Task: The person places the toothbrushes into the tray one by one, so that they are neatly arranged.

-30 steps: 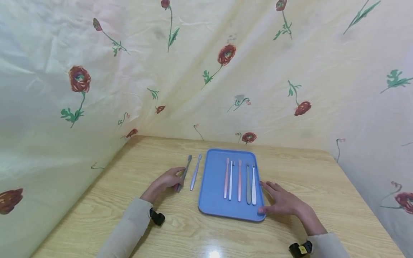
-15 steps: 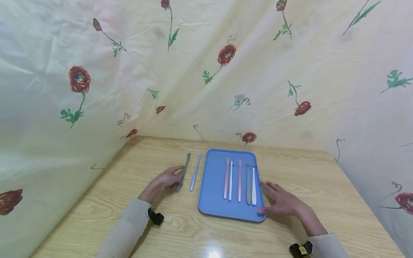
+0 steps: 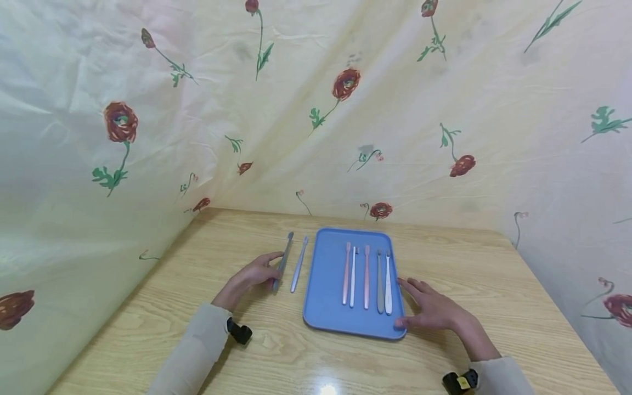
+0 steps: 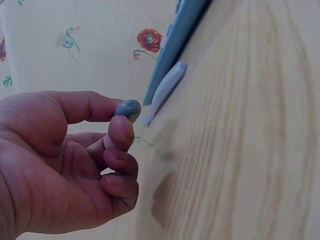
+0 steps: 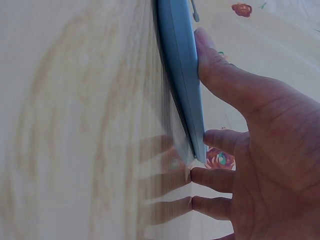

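Observation:
In the head view my left hand (image 3: 255, 272) pinches a grey toothbrush (image 3: 283, 261) between thumb and fingertips, left of the tray. The left wrist view shows its rounded handle end (image 4: 131, 108) sticking out from the pinch, just off the table. Beside it on the wood lies a lavender-blue toothbrush (image 3: 298, 266). My right hand (image 3: 435, 308) is at the right side of the blue tray (image 3: 323, 310), thumb on its rim and fingers spread along its edge. In the right wrist view those fingers reach out fairly straight against the tray and table.
On the tray's right half lie several toothbrushes in a row: a pink one (image 3: 346, 277), a thin white one (image 3: 353, 280), another pink one (image 3: 367, 280), a grey one (image 3: 380, 285) and a white one (image 3: 388, 288). Flowered cloth (image 3: 276, 181) encloses the wooden table (image 3: 276, 356).
The grey toothbrush has risen slightly in my left hand, its brush head shifting away from me. My right hand, the tray and the other toothbrushes stay as they were.

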{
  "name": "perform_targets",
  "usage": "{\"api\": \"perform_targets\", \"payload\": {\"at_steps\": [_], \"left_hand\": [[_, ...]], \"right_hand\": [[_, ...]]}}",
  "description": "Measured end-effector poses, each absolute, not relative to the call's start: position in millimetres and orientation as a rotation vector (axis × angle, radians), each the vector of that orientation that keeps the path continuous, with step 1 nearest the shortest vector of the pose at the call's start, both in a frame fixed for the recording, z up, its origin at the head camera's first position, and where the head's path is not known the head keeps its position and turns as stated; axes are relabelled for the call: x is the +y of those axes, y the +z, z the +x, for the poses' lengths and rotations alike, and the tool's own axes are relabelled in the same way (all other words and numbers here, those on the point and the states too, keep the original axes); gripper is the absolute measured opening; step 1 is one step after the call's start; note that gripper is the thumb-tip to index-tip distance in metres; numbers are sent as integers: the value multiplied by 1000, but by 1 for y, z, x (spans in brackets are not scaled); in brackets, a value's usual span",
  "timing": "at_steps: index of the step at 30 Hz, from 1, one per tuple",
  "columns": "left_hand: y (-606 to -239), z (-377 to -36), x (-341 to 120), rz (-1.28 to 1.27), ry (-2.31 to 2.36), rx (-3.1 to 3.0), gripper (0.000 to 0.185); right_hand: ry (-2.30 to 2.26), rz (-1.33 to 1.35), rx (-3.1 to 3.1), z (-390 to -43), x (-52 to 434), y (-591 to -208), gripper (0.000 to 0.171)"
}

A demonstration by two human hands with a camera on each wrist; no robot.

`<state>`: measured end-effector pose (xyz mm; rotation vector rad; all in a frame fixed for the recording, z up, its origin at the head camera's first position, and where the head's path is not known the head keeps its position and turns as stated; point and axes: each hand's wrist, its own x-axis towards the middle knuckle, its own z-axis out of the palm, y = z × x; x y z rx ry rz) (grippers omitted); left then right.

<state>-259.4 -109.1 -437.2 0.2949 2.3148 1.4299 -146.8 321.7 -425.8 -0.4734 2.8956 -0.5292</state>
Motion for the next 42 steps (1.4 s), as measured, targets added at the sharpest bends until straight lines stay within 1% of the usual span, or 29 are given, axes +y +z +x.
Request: {"api": "perform_targets", "payload": {"at_steps": [14, 23, 33, 42], "left_hand": [[-428, -260, -90, 384, 1487, 2241, 76], [-424, -257, -71, 371, 1505, 2209, 75], [-419, -251, -51, 418, 1541, 2163, 79], [-419, -248, -35, 404, 1517, 2180, 76]], "right_hand": [[-525, -482, 2901, -149, 323, -427, 104], [-520, -469, 2896, -149, 322, -427, 105], [-524, -486, 2903, -148, 323, -426, 104], [-523, -483, 2901, -147, 322, -426, 104]]}}
